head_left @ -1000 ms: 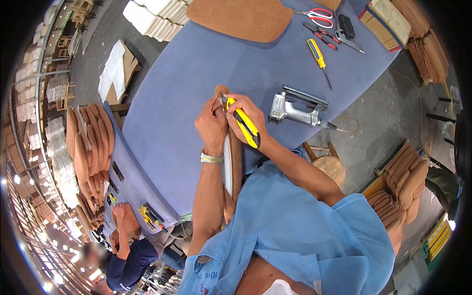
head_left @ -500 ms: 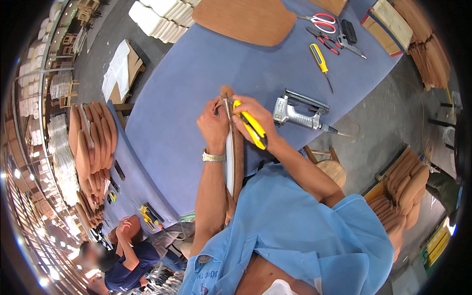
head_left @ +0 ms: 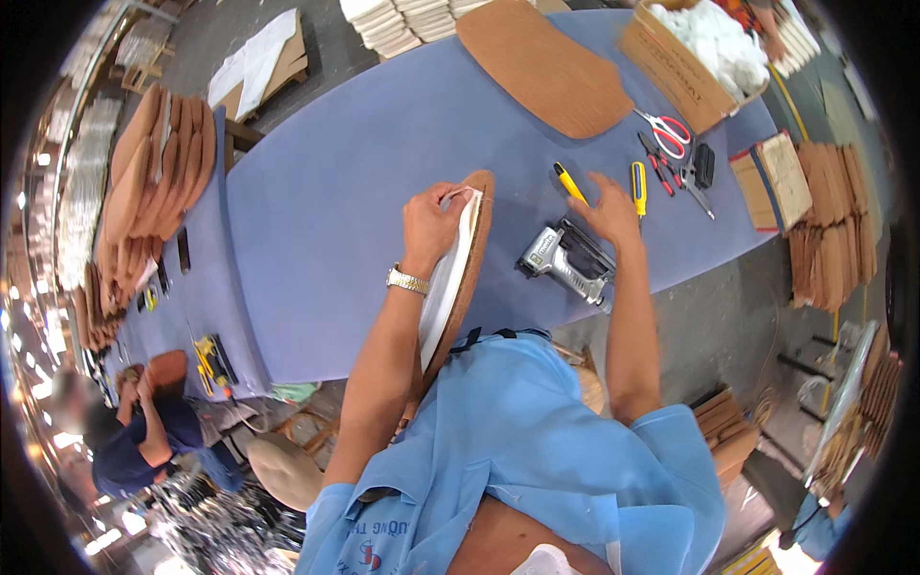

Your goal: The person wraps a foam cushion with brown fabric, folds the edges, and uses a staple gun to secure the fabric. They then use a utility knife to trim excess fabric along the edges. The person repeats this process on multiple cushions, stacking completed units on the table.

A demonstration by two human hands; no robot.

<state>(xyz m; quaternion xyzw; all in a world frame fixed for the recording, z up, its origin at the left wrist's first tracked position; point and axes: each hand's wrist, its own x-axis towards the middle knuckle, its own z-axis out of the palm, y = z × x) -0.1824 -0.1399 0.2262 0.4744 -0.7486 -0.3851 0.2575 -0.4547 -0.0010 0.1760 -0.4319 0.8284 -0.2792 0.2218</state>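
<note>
A brown fabric-covered seat pad (head_left: 476, 251) stands on its edge in front of me, its white underside turned to the left. My left hand (head_left: 431, 228) is closed on the pad's far end, pinching the fabric edge against the white side. My right hand (head_left: 610, 213) is off to the right with its fingers apart and nothing held. A yellow utility knife (head_left: 567, 179) lies on the blue-covered table by its fingertips. Just below that hand lies a silver staple gun (head_left: 565, 265). To its right is a yellow-handled screwdriver (head_left: 639, 182).
Red-handled scissors (head_left: 671, 136), pliers (head_left: 659, 163) and a flat brown panel (head_left: 546, 72) lie on the far table. A cardboard box (head_left: 676, 72) with white stuffing stands at the far right. Brown pads (head_left: 158, 177) are stacked at left. Another person (head_left: 153, 436) sits at lower left.
My right hand has left the pad, moved right and let go of the utility knife on the table. My left hand still grips the pad, which is tilted more. The view has shifted.
</note>
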